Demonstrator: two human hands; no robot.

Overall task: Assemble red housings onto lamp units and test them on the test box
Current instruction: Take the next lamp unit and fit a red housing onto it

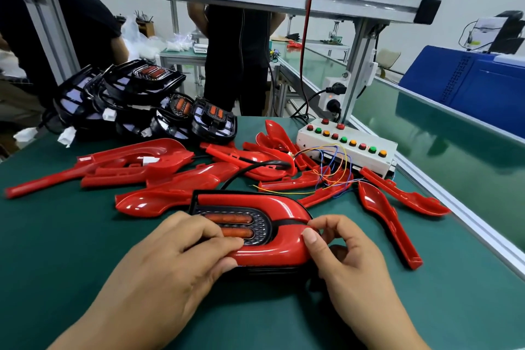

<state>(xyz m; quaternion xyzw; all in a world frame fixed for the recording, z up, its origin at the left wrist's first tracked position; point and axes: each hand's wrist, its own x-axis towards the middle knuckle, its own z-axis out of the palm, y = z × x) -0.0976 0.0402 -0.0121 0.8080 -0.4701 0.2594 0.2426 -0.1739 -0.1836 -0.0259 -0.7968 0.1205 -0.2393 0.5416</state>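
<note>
Lamp (260,226) sits mid surface, close to the front edge, with 2 red halves on it. The near housing (270,254) looks like thin, stiff, light plastic, glossy and slick, and I'd guess the clips snap if forced.

Left grip (170,258) clamps the lamp, fingers on the lens, thumb on the front side. Right grip (349,258) pinches the housing's curved right end with thumb and forefinger. Edges seem the safest hold, not the lens.

Cable (250,169) runs back. Spare housings (159,162) lie behind, test box (346,145) sits by the right edge, and bare lamps (142,99) are back left.
</note>
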